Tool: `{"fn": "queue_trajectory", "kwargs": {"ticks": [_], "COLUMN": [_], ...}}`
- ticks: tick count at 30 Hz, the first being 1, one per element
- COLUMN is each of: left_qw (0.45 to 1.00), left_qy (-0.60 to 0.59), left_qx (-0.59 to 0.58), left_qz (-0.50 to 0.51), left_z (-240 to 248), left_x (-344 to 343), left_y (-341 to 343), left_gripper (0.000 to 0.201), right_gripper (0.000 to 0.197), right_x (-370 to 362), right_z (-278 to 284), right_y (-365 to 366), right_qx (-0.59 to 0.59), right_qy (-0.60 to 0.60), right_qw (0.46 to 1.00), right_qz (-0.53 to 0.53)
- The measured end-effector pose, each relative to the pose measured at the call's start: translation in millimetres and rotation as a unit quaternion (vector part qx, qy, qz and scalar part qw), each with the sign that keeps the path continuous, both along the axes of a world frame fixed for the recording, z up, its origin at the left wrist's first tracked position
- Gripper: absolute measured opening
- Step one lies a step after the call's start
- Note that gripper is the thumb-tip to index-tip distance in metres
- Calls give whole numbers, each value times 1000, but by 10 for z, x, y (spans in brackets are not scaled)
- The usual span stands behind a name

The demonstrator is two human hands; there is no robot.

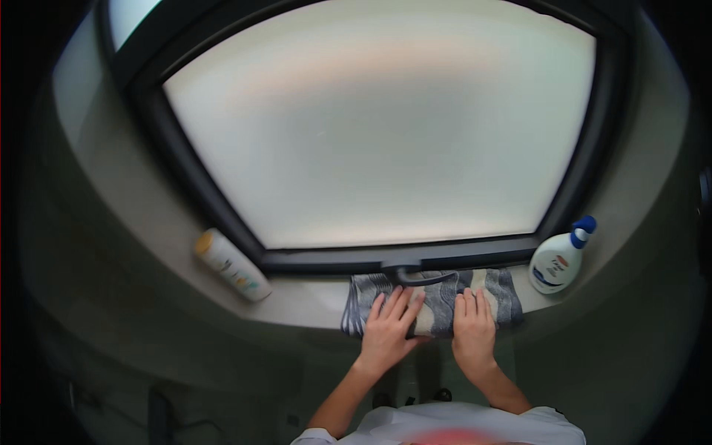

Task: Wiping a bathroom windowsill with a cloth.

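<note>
A folded, wavy-patterned grey-and-cream towel [436, 315] is pressed by two bare hands on a pale window sill [304, 308], its front edge reaching the sill's rim. The left hand [385, 339] is laid on the towel's left half, its fingers spread and extended, clenched on nothing, its thumb pointed right along the front edge. The right hand [475, 334] is placed on the right half, fingers straight and held together; whether the edge is pinched by its thumb cannot be told. The towel's back edge is partly overlapped, in this view, by a dark window handle [430, 279] below a frosted pane [400, 148]. The scene is flanked by a yellow-capped white bottle [236, 268], tilted at left, and a blue-topped white pump bottle [554, 265] at right.
</note>
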State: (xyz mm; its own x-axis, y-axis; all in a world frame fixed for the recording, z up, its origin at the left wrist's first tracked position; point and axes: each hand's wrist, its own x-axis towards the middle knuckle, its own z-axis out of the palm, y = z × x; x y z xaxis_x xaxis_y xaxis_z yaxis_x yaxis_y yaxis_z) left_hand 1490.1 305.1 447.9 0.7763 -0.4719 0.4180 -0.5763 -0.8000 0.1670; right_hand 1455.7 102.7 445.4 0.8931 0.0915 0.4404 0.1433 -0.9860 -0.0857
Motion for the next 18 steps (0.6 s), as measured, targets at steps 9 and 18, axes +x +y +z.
{"fn": "queue_trajectory", "kwargs": {"ticks": [9,18], "left_qw": [982,989], "left_qy": [-11,-18], "left_qx": [-18,-34], "left_qz": [188,145], "left_z": [-37,-167], "left_x": [-238,-139], "left_y": [1314,1267], "left_gripper": [102,100], "right_gripper": [66,78], "right_x": [455,379], "right_z": [-87,-20], "right_y": [1113,875], "right_qx": [95,166], "right_qy": [-48,-11], "right_qw": [965,955], "right_qz": [240,244]}}
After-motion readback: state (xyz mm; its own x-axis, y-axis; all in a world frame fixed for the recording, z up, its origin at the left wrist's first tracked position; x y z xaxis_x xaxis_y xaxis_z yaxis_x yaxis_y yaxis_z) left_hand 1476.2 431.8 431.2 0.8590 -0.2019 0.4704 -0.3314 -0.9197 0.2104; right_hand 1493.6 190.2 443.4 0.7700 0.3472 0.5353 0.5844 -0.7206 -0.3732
